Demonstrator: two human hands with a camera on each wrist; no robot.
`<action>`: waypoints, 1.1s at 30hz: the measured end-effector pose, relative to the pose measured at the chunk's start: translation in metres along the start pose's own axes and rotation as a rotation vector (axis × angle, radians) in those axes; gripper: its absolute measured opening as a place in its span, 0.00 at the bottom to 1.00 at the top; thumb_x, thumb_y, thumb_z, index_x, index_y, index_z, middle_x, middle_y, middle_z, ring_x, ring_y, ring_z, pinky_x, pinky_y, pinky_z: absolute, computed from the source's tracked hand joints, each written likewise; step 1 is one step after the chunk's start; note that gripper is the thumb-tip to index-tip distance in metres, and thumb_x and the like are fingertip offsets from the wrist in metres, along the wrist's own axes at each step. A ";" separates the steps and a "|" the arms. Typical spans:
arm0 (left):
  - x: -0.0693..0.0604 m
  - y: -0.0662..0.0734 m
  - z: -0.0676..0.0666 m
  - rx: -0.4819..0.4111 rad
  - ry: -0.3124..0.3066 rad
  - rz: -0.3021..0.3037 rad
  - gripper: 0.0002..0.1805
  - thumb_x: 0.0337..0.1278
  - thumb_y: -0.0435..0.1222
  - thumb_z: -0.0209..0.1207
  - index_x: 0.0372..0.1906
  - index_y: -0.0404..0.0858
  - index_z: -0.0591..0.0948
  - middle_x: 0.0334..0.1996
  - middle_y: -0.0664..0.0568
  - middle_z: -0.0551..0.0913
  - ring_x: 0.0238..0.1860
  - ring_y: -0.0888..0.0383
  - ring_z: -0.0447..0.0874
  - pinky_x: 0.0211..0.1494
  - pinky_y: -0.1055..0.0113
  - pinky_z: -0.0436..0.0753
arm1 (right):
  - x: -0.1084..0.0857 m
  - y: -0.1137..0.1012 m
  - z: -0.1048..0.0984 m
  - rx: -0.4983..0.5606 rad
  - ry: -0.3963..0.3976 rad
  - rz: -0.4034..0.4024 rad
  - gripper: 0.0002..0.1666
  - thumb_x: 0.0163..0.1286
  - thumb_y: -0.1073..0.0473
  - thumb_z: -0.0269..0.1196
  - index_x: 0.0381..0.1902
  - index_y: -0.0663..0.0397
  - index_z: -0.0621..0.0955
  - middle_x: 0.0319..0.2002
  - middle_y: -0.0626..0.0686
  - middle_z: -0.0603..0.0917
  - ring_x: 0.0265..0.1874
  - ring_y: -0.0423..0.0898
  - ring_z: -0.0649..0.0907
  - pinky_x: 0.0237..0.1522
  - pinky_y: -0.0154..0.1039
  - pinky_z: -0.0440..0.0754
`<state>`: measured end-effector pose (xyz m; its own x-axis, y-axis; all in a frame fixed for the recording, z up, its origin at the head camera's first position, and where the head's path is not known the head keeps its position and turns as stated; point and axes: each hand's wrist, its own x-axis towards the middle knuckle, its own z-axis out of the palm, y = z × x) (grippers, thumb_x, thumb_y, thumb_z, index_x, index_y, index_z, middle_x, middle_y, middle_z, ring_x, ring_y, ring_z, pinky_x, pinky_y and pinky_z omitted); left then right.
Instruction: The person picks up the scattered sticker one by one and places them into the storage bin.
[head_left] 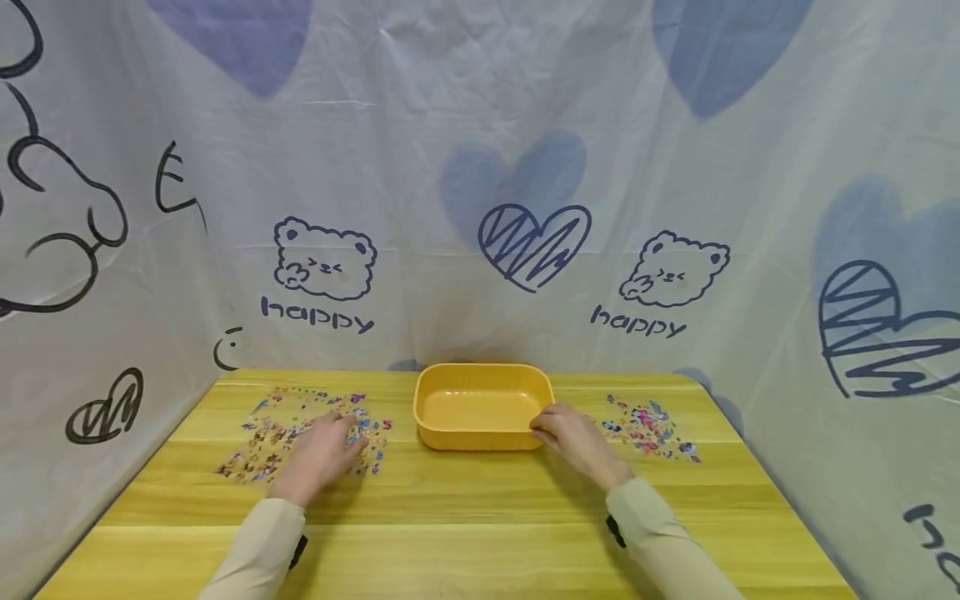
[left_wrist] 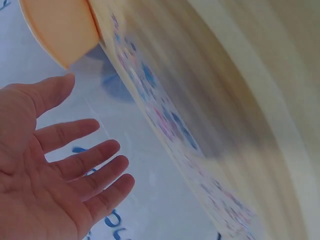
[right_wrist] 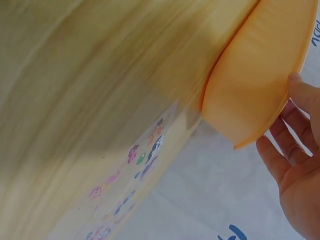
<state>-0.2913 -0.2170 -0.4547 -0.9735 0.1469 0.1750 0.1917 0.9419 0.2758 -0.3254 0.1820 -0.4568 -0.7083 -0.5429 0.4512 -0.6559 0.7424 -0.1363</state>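
Right hand (head_left: 579, 446): you pinch yellow tub (head_left: 480, 440) near far edge of counter (head_left: 480, 517); grip evenly. Left hand (head_left: 321, 454): spread, empty.

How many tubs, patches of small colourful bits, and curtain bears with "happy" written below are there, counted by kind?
Tub: 1
Patches: 2, one on either side of the tub
Bears: 2
Total: 5

Upright yellow tub (head_left: 472, 439) nr far edge of bench (head_left: 480, 508) is gripped at rim by right hand (head_left: 577, 440). Multicol. motifs (head_left: 258, 454) are spread L of it, partly hidden by left hand (head_left: 321, 454).
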 end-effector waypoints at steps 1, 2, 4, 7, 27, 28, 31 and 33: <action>-0.001 -0.003 -0.001 -0.004 -0.002 -0.012 0.27 0.65 0.42 0.60 0.60 0.26 0.75 0.56 0.26 0.75 0.55 0.31 0.76 0.57 0.38 0.76 | 0.000 0.000 0.000 0.002 -0.003 0.007 0.05 0.65 0.60 0.67 0.37 0.52 0.87 0.35 0.47 0.86 0.37 0.44 0.82 0.43 0.41 0.82; -0.002 -0.006 -0.003 -0.005 -0.004 -0.026 0.27 0.64 0.41 0.60 0.59 0.25 0.75 0.55 0.26 0.76 0.53 0.31 0.77 0.55 0.39 0.77 | 0.000 0.000 0.000 0.005 -0.005 0.014 0.05 0.65 0.60 0.67 0.38 0.52 0.87 0.35 0.47 0.86 0.37 0.44 0.82 0.43 0.41 0.82; -0.004 -0.014 -0.005 0.005 0.003 -0.046 0.25 0.64 0.41 0.60 0.56 0.24 0.77 0.50 0.27 0.78 0.48 0.33 0.79 0.51 0.40 0.79 | 0.000 0.000 0.000 0.009 -0.006 0.021 0.05 0.65 0.60 0.67 0.38 0.52 0.88 0.35 0.47 0.86 0.37 0.44 0.82 0.43 0.41 0.83; -0.006 -0.028 -0.008 0.000 0.024 -0.080 0.22 0.63 0.38 0.60 0.52 0.22 0.78 0.45 0.27 0.80 0.43 0.35 0.81 0.45 0.44 0.82 | 0.000 0.000 0.001 0.002 -0.012 0.019 0.05 0.65 0.62 0.67 0.38 0.52 0.88 0.35 0.47 0.86 0.37 0.44 0.82 0.44 0.42 0.83; -0.024 -0.082 -0.035 -0.045 -0.154 -0.383 0.25 0.64 0.45 0.57 0.50 0.24 0.75 0.42 0.20 0.74 0.39 0.26 0.74 0.28 0.47 0.76 | 0.000 0.000 -0.002 -0.015 -0.055 -0.027 0.08 0.65 0.67 0.66 0.41 0.57 0.88 0.38 0.52 0.88 0.40 0.48 0.84 0.46 0.43 0.83; -0.024 -0.084 -0.036 -0.042 -0.169 -0.390 0.25 0.64 0.46 0.57 0.48 0.24 0.75 0.45 0.17 0.71 0.43 0.23 0.72 0.31 0.44 0.76 | 0.000 0.000 -0.002 -0.015 -0.056 -0.032 0.08 0.64 0.67 0.66 0.41 0.58 0.88 0.38 0.52 0.88 0.40 0.48 0.84 0.46 0.43 0.83; -0.024 -0.089 -0.038 -0.060 -0.211 -0.427 0.24 0.64 0.48 0.55 0.37 0.26 0.77 0.42 0.18 0.69 0.42 0.24 0.68 0.34 0.43 0.74 | 0.000 0.002 -0.002 -0.015 -0.055 -0.046 0.08 0.64 0.67 0.66 0.40 0.58 0.87 0.38 0.52 0.88 0.40 0.48 0.84 0.46 0.42 0.83; -0.024 -0.091 -0.039 -0.065 -0.225 -0.449 0.23 0.64 0.49 0.55 0.26 0.32 0.74 0.40 0.20 0.69 0.41 0.26 0.68 0.34 0.44 0.73 | 0.001 0.003 -0.001 -0.012 -0.052 -0.044 0.08 0.65 0.67 0.65 0.40 0.58 0.87 0.38 0.52 0.88 0.40 0.48 0.84 0.46 0.42 0.84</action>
<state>-0.2802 -0.3178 -0.4473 -0.9629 -0.2004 -0.1806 -0.2520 0.9073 0.3367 -0.3274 0.1842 -0.4560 -0.6916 -0.5949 0.4096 -0.6839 0.7218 -0.1065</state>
